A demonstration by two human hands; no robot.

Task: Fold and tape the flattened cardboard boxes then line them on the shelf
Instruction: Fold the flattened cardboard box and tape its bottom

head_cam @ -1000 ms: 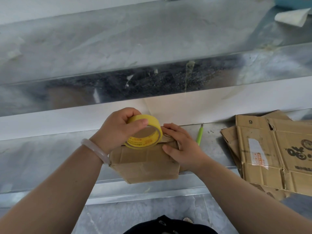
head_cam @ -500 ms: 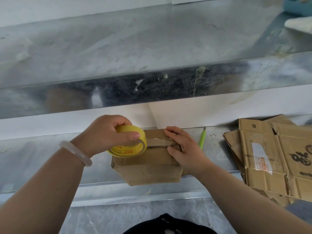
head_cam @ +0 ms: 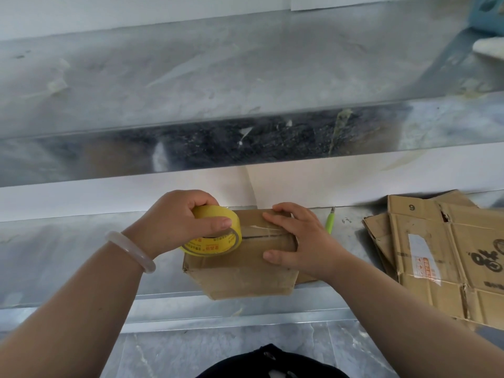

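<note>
Two grips show: left grip (head_cam: 174,222) and right grip (head_cam: 302,241). One tape roll (head_cam: 211,245) sits in the left grip, with one bracelet (head_cam: 131,249) behind it. One folded box (head_cam: 245,274) lies under both. One green tool (head_cam: 329,225) lies just right of the right grip. Farther right is one stack of flattened boxes (head_cam: 450,241), at least two.

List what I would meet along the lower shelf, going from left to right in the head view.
Pale bracelet → left hand → yellow tape roll → right hand → green pen → stack of flattened cardboard boxes.
</note>
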